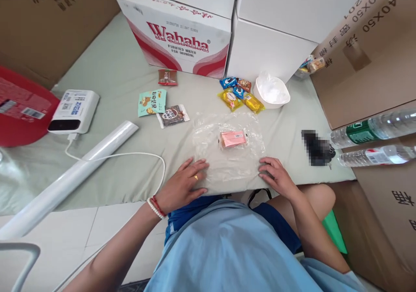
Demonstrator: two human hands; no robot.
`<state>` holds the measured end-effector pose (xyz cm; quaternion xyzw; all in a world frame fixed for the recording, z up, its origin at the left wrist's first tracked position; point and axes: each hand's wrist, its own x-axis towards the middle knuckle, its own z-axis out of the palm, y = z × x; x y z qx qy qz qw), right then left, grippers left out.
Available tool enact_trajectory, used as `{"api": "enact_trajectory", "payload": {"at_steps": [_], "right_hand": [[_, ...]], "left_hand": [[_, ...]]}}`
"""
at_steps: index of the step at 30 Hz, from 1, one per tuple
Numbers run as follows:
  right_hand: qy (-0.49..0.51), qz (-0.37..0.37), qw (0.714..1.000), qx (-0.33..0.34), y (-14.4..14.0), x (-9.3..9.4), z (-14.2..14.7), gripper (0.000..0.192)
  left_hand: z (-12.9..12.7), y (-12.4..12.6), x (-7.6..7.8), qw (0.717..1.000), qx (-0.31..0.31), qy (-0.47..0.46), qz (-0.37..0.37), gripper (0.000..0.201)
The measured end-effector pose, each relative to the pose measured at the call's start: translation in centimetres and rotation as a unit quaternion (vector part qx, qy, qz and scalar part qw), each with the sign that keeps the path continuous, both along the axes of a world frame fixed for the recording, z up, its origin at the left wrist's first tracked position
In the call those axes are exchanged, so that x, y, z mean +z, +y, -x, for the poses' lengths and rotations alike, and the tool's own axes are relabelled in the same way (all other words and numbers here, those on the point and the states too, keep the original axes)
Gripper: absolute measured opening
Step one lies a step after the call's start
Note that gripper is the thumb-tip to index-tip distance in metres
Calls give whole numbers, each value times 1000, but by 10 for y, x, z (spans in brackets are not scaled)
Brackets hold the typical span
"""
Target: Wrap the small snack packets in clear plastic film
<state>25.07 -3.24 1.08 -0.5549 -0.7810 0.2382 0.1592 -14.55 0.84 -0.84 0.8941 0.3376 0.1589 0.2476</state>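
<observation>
A transparent plastic sheet or bag [208, 160] lies spread on the cloth-covered surface in front of me. On its middle rests a small snack in a pink wrapper [233, 138]. My left hand [186, 181] lies flat at the near left edge of the plastic, fingers apart, holding nothing. It wears a ring, with beaded and red bracelets at the wrist. At the opposite edge, my right hand [276, 176] touches the plastic with its fingertips, its fingers stretched out. Both hands are apart from the pink snack.
Several small snack packets [238, 93] lie beside a white bowl [272, 92]. Left of them are a green packet [152, 102], a grey one [173, 116] and a red-brown one [167, 77]. A power bank [74, 111], white tube [69, 175], bottles [373, 129] and a Wahaha carton [182, 36] stand around.
</observation>
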Motion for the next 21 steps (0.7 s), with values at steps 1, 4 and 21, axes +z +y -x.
{"api": "enact_trajectory", "payload": {"at_steps": [1,4,21], "right_hand": [[1,-12,1000,-9,0,-3,1,17],[25,-25,999,-8,0,-4,3,21],[136,8,988,-73,79,39,-8,27]], "left_hand": [[1,2,-4,1000,0,3,4,22],[3,3,-6,1000,10,-2,7,25],[-20,67,38,956,270,-102,55,36]]}}
